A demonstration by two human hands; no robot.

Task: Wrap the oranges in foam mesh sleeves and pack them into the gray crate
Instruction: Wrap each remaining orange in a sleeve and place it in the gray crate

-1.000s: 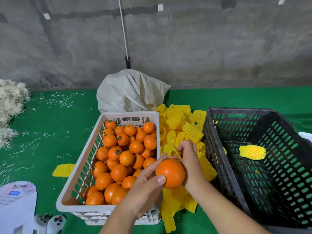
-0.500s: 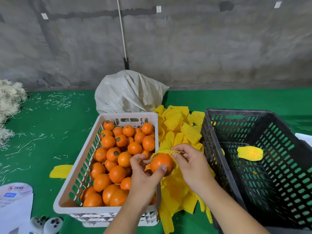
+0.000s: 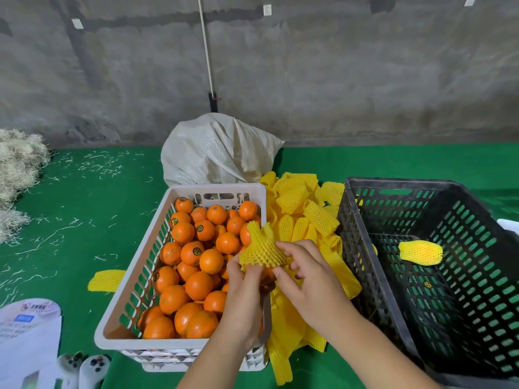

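My left hand (image 3: 243, 299) grips an orange from below, over the right rim of the white crate (image 3: 112, 329). A yellow foam mesh sleeve (image 3: 261, 248) covers the top of that orange; only a sliver of orange shows under it. My right hand (image 3: 306, 279) pinches the sleeve's lower edge with curled fingers. The white crate holds several bare oranges (image 3: 196, 282). A pile of yellow mesh sleeves (image 3: 303, 217) lies between the two crates. The gray crate (image 3: 365, 259) stands at the right with one wrapped orange (image 3: 420, 252) on its floor.
A white woven sack (image 3: 216, 150) stands behind the white crate against the concrete wall. One loose sleeve (image 3: 105, 280) lies left of the white crate. Straw-like packing fibre (image 3: 16, 175) sits at far left. A printed paper (image 3: 28, 332) and two white controllers (image 3: 84, 369) lie at bottom left.
The sleeve has been pulled down over the orange, which was bare a second ago. Both hands have shifted slightly left, over the white crate's rim.
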